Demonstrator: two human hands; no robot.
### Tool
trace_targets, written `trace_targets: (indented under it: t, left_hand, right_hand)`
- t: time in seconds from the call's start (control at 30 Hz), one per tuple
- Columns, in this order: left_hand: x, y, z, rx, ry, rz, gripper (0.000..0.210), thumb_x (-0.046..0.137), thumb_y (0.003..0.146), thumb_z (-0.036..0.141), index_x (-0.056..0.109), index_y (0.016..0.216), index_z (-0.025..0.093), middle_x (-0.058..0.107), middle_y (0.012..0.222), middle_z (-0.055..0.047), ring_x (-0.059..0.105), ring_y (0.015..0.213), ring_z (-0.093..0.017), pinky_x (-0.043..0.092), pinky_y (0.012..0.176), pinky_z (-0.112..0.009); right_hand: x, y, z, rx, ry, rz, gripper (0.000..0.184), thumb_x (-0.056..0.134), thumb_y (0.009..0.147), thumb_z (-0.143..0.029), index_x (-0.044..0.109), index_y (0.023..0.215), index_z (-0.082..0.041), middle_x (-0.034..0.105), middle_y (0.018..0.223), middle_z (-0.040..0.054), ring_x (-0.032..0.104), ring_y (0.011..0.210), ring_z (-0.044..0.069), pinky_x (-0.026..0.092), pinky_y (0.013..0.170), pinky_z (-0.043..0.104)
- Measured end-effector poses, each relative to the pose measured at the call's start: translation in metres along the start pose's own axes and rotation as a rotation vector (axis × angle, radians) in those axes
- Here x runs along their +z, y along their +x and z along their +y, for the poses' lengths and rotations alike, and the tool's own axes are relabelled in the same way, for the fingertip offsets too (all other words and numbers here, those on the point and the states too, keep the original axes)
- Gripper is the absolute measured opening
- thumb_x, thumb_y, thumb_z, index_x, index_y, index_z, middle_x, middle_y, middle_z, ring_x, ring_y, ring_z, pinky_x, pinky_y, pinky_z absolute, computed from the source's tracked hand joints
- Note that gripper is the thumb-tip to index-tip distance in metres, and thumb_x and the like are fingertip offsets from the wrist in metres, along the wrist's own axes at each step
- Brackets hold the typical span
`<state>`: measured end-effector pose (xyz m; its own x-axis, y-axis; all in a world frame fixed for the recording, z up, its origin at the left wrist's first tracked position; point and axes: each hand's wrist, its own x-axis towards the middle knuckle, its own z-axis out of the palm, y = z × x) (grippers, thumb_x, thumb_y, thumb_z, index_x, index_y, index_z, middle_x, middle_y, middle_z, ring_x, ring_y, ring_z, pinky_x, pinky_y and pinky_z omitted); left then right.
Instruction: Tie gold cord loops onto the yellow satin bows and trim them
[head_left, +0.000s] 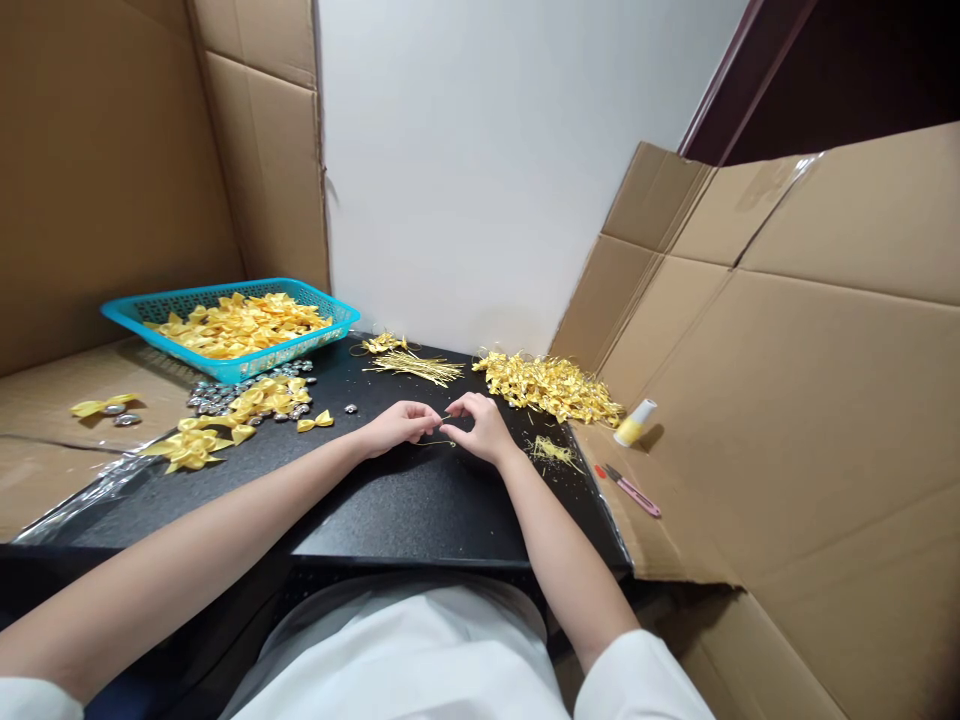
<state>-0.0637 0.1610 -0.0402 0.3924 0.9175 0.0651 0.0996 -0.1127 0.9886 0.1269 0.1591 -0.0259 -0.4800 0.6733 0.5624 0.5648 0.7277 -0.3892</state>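
Note:
Over the middle of the black table, a thin gold cord runs between my two hands, with a loose end trailing just below the fingers. My left hand pinches it between thumb and fingertips. Close beside it, my right hand has thumb and forefinger bent to the same cord. Whether anything else small sits between the fingertips, I cannot make out. Behind the hands lies a bundle of straight gold cords. A single yellow ribbon bow and one silver bead rest left of my left hand.
A blue basket of yellow bows stands back left, with silver beads in front. Finished-looking bows with cords form a pile at right, near cord scraps, a thread spool and a pink cutter. Cardboard walls flank the table.

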Motion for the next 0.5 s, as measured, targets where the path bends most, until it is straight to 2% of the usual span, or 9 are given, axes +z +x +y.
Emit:
trace_targets:
  t: [0.17, 0.3, 0.5]
  left_hand:
    - [0.0005, 0.0003, 0.0004, -0.017, -0.012, 0.015, 0.036, 0.07, 0.064, 0.046, 0.061, 0.071, 0.011, 0.051, 0.059, 0.003, 0.035, 0.048, -0.005, 0.026, 0.047, -0.02]
    - [0.0008, 0.0005, -0.0001, -0.015, -0.012, 0.017, 0.036, 0.07, 0.064, 0.046, 0.061, 0.07, 0.012, 0.051, 0.059, 0.003, 0.035, 0.048, -0.005, 0.026, 0.047, -0.02]
    - [0.0005, 0.0004, -0.0006, -0.013, -0.011, 0.015, 0.035, 0.07, 0.064, 0.045, 0.062, 0.071, 0.012, 0.051, 0.059, 0.003, 0.035, 0.047, -0.005, 0.026, 0.047, -0.02]
  right_hand:
    - [-0.0031, 0.0005, 0.0019, 0.0, -0.01, 0.007, 0.005, 0.063, 0.08, -0.021, 0.064, 0.085, -0.021, 0.067, 0.083, 0.0007, 0.057, 0.08, 0.016, 0.037, 0.084, 0.034]
    - [-0.0013, 0.0011, 0.0032, 0.023, -0.031, -0.005, 0.011, 0.055, 0.084, -0.018, 0.066, 0.084, -0.021, 0.068, 0.085, 0.001, 0.057, 0.081, 0.016, 0.037, 0.086, 0.035]
    - [-0.0003, 0.0016, 0.0054, 0.041, -0.055, -0.027, 0.012, 0.053, 0.086, -0.019, 0.064, 0.082, -0.021, 0.066, 0.084, 0.0016, 0.056, 0.082, 0.017, 0.036, 0.087, 0.035]
